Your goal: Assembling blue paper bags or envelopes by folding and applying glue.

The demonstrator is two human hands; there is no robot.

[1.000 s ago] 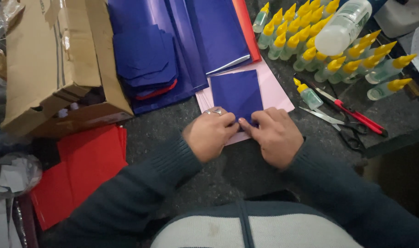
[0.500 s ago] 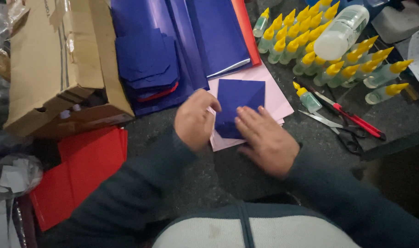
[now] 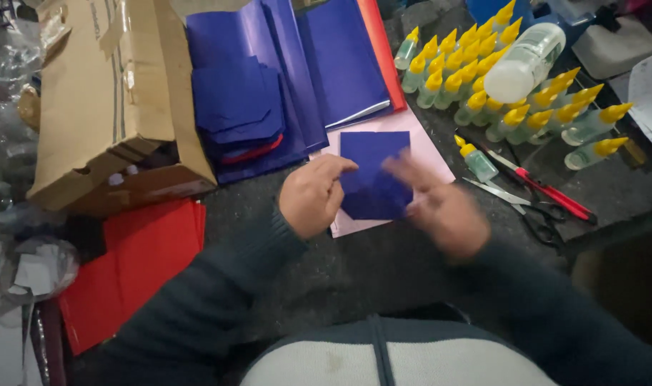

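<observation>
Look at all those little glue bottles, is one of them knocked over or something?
Yes. A bigger clear bottle lies on its side on top of the upright yellow-capped bottles. One small bottle stands apart from the group, near the scissors. Nothing looks spilled. The cardboard box looks torn and crumpled.

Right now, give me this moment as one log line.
left hand: pressing folded blue paper piece | right hand: blurred, over it | underlay: pink sheet
</observation>
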